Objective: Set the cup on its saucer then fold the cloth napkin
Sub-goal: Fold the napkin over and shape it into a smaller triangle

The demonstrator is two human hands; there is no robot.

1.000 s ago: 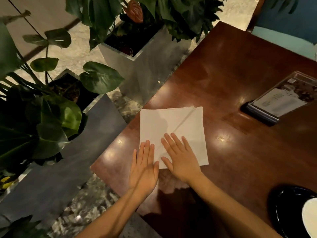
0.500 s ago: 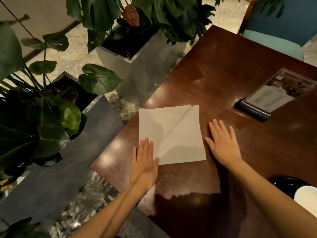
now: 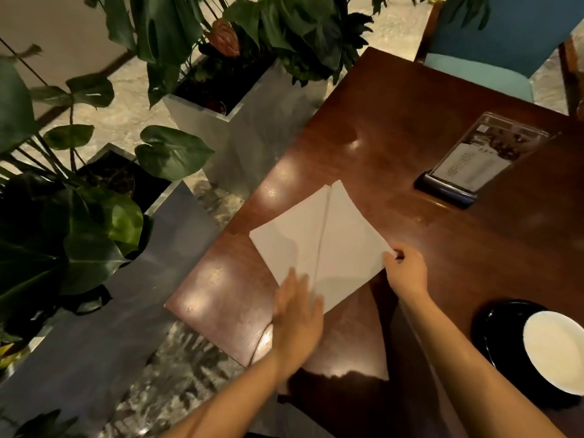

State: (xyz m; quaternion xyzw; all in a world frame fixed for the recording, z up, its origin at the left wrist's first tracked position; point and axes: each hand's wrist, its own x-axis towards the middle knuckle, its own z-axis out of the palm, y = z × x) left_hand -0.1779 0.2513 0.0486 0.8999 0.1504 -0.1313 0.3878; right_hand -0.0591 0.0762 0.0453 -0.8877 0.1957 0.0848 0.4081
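A white cloth napkin lies on the dark wooden table, turned like a diamond, with a fold line running down its middle. My left hand rests flat with straight fingers on the napkin's near corner. My right hand pinches the napkin's right corner. At the lower right edge a white cup sits on a black saucer; both are partly cut off by the frame.
A menu stand with a dark base stands at the back right of the table. Potted plants in metal planters crowd the left side beyond the table's edge. A blue chair sits at the far end.
The napkin has turned clockwise into a diamond. My right hand left the napkin, rested on the table beside it, then came back and pinched its right corner. My left hand stayed on the near corner.
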